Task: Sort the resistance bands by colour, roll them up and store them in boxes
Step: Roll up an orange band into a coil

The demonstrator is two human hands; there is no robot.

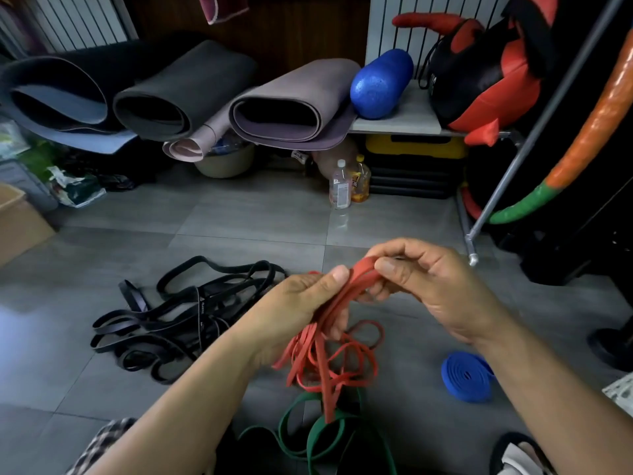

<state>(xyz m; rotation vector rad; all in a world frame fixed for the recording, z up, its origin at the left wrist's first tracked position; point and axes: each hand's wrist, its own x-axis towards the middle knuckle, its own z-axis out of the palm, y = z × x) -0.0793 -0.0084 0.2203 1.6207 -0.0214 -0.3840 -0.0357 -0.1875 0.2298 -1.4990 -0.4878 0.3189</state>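
Before you, the grey tiled floor [246, 217] carries a loose heap of black bands [171, 313] on your left, a rolled blue band [467, 377] on your right and green bands [322, 437] nearest you. The lower loops of the red bands [329, 354] trail onto it. Two bottles [340, 186] stand farther back, and a cardboard box [17, 228] sits far left.

One blue foam roller [380, 84] serves as the marker. Left of it lie four rolled mats [185, 94]: three thick, one thin and pink. Below it stand two bottles [349, 183]. Further below it is one rolled blue band [467, 375]. There are also three loose groups, black bands [202, 303], red bands [354, 274] and green bands [318, 427], each too tangled to count. There are two hands, left hand [301, 303] and right hand [428, 286], and far left of the roller, one cardboard box [17, 228].
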